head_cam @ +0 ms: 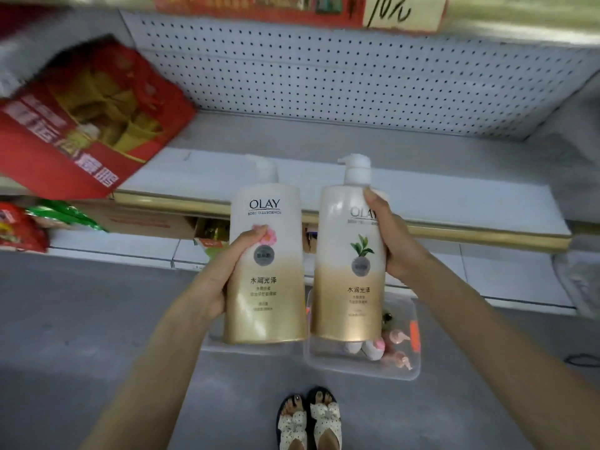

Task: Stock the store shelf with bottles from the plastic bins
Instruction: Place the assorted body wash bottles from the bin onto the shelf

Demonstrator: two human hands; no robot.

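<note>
2 tall pump bottles are held upright side by side in the air, in front of the shelf edge and above the bins on the floor, close together with a narrow gap between them. Both are smooth, glossy plastic with rounded shoulders, fading from milky white at the top to metallic gold at the base, topped by white pump heads and printed "OLAY" above Chinese lettering.

The left bottle carries a pink flower; the left hand wraps its lower left side, thumb curled across the front onto the flower. The right bottle shows a green leaf sprig; the right hand grips its right side, thumb pressed along the upper front near the logo.

Beneath the right bottle a clear, soft-cornered plastic bin sits on the matte grey floor, holding small items with pink and white parts, too blurred to identify. Behind the bottles runs the shelf, a flat white board with a brushed gold edge strip, backed by white perforated pegboard. A red and gold cardboard gift box lies tilted on the shelf's left end. At the bottom are 2 cream polka-dot sandals with bows.
</note>
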